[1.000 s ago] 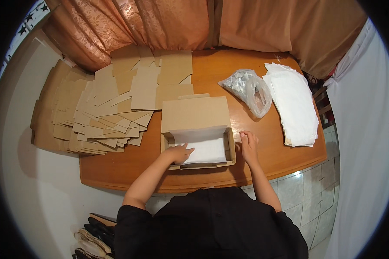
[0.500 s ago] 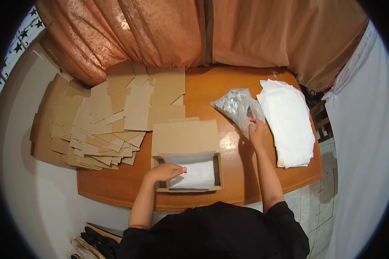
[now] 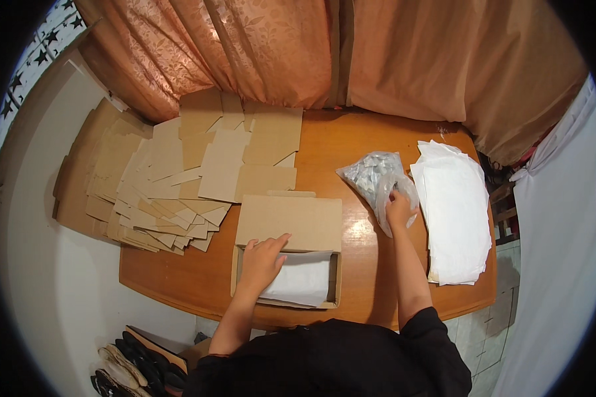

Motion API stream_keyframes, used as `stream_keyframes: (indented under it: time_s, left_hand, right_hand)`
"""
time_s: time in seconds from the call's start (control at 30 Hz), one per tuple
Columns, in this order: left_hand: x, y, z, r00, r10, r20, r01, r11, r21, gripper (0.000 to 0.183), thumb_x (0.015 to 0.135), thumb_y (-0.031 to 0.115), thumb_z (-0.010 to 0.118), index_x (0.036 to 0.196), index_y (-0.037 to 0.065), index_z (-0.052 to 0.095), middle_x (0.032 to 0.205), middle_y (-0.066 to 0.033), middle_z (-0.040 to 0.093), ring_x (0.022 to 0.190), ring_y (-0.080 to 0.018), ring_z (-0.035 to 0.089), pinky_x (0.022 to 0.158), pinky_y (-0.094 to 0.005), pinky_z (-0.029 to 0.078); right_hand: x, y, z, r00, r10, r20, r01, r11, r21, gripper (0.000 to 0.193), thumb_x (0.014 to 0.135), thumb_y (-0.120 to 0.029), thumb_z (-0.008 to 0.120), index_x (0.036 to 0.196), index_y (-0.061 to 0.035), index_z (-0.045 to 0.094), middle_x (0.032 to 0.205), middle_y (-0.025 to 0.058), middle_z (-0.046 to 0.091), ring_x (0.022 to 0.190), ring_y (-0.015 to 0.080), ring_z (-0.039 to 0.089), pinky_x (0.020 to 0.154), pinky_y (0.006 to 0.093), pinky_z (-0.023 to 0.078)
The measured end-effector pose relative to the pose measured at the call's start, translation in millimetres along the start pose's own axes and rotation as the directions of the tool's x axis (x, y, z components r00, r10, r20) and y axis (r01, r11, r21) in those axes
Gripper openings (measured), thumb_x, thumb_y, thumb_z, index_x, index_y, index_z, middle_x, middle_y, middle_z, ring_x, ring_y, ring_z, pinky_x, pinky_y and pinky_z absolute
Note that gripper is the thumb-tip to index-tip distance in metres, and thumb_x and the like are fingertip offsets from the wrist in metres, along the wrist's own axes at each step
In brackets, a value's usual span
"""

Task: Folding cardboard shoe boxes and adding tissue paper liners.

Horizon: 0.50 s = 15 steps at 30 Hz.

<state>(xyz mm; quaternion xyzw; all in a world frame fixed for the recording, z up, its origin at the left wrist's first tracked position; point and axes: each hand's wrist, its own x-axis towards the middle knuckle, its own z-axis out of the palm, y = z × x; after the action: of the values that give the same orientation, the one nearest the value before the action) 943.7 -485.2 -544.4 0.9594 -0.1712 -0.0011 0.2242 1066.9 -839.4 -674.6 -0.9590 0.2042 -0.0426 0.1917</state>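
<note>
An open cardboard box (image 3: 334, 281) sits at the near edge of the wooden table (image 3: 351, 145), its lid flap folded back. White paper (image 3: 304, 281) lines the inside. My left hand (image 3: 261, 261) lies flat on that paper at the box's left side, fingers spread. My right hand (image 3: 397, 208) reaches into the mouth of a clear plastic bag (image 3: 371, 175) filled with small grey pieces. Whether the fingers hold a piece is hidden by the bag.
A wide pile of flat cardboard blanks (image 3: 179, 178) covers the table's left side and overhangs it. A stack of white paper sheets (image 3: 453, 212) lies at the right edge. Orange curtains (image 3: 278, 53) hang behind the table. Shoes (image 3: 136, 370) lie on the floor at lower left.
My right hand left the box's right edge and moved up and right to the plastic bag, now entering its opening. My left hand stayed on the paper in the box.
</note>
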Motion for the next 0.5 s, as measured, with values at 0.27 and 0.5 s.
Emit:
stream_keyframes:
  time_s: [0.27,0.5]
  left_hand:
    - [-10,-8,5,0.978,0.181,-0.102,-0.184,0.983,-0.017,0.01,0.074,0.013,0.067,0.084,0.012,0.065,0.078,-0.0034,0.059,0.08,-0.0231,0.057,0.077,-0.0363,0.041]
    - [-43,-25,16,0.951,0.28,0.127,-0.263,0.955,-0.138,0.014,0.078,0.018,0.063,0.089,0.01,0.06,0.086,-0.0063,0.061,0.087,-0.0254,0.058,0.08,-0.0386,0.041]
  right_hand:
    - [-61,-8,-27,0.842,0.113,-0.528,0.032,0.965,0.258,0.021,0.088,-0.029,0.056,0.096,-0.012,0.065,0.089,0.002,0.067,0.091,0.0203,0.058,0.094,0.0532,0.019]
    - [-171,-54,-53,0.978,0.089,-0.189,0.066,0.727,0.684,0.021,0.091,-0.029,0.053,0.1,-0.0116,0.062,0.092,0.0004,0.065,0.093,0.0157,0.058,0.102,0.0521,0.011]
